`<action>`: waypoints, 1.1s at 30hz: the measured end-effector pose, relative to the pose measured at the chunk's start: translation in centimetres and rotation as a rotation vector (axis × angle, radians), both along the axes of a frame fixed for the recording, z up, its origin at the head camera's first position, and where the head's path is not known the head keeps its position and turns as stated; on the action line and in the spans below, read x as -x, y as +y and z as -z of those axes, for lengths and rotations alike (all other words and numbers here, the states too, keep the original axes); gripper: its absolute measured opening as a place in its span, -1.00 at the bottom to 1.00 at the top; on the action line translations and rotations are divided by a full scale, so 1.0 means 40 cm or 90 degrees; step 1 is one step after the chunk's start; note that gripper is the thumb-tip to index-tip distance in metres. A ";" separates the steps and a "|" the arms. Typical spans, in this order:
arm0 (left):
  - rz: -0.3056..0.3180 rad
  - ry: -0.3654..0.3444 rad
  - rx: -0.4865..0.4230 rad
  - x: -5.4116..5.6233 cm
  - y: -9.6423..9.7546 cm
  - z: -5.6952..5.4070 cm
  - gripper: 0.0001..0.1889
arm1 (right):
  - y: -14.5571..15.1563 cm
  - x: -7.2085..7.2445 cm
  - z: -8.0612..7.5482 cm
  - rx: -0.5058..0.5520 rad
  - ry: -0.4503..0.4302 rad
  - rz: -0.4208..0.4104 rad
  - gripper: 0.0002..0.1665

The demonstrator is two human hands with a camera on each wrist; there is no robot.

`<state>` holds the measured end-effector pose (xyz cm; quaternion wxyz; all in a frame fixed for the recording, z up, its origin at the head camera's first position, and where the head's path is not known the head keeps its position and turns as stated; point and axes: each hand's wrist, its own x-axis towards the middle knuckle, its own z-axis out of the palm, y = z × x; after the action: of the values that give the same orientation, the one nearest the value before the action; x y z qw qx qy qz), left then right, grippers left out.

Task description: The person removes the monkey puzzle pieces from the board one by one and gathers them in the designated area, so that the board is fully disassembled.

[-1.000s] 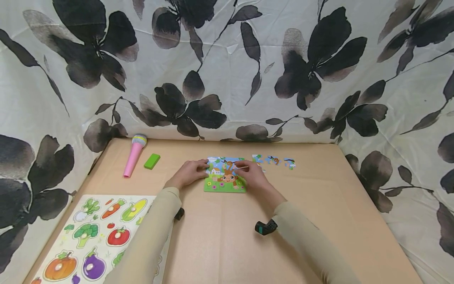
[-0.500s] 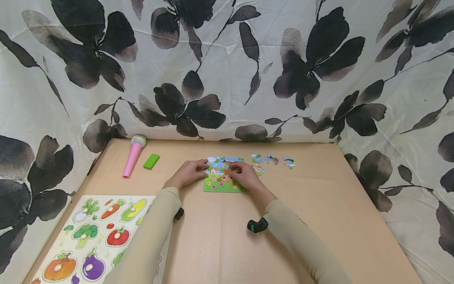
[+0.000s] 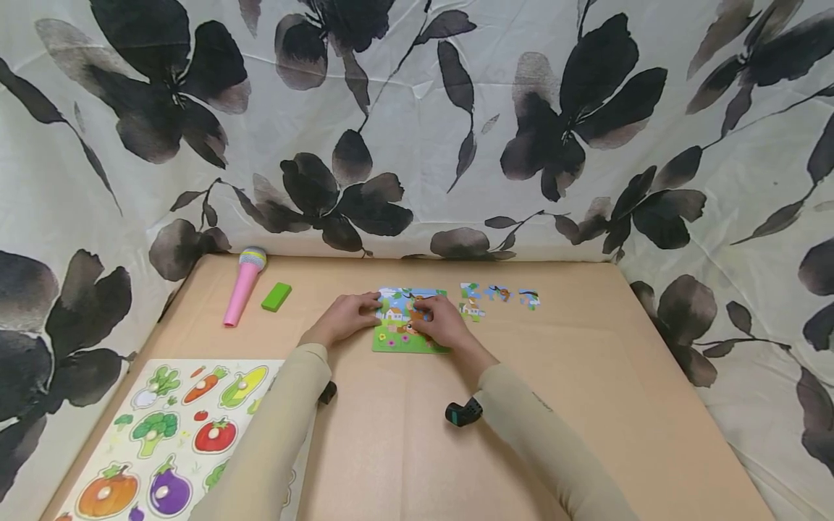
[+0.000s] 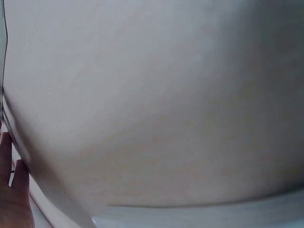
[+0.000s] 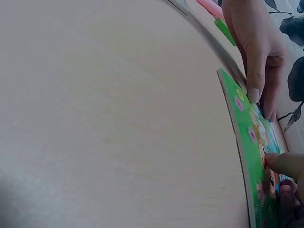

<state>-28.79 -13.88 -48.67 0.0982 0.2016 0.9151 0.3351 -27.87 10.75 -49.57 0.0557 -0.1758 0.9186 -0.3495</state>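
A small jigsaw puzzle point(image 3: 391, 339) with a cartoon animal scene and a green lower border lies flat near the table's far side. At its left edge, my left hand point(image 3: 345, 316) rests its fingertips and thumb on the board. My right hand point(image 3: 446, 322) is over the right half, with thumb and curled fingers pinching a small puzzle piece that they mostly hide. In the right wrist view the right thumb point(image 5: 282, 164) touches the picture, while the left hand point(image 5: 259, 52) reaches down onto the board's far end. Only left fingertips point(image 4: 19, 180) show in the left wrist view.
Several loose puzzle pieces point(image 3: 498, 293) lie right of the puzzle. A pink toy microphone point(image 3: 243, 289) and a green block point(image 3: 276, 297) are at the back left. A vegetable board point(image 3: 215, 394) covers the front left, partly under the left sleeve. Floral cloth point(image 3: 417, 130) hangs behind.
My right hand has moved left and slightly down across the puzzle, uncovering a loose piece at its right and covering more of the picture. My left hand stays in place.
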 end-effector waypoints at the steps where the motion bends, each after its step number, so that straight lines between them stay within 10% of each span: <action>1: -0.001 -0.003 0.000 0.001 0.000 0.000 -0.57 | -0.002 0.001 -0.002 -0.011 -0.003 -0.002 -0.50; 33: 0.005 -0.002 0.010 0.000 0.001 -0.007 -0.58 | -0.031 0.020 -0.056 -0.067 -0.169 -0.032 -0.63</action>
<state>-28.80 -13.83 -48.39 0.1025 0.2038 0.9167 0.3281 -28.68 9.49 -47.34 0.1946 -0.1480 0.9156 -0.3192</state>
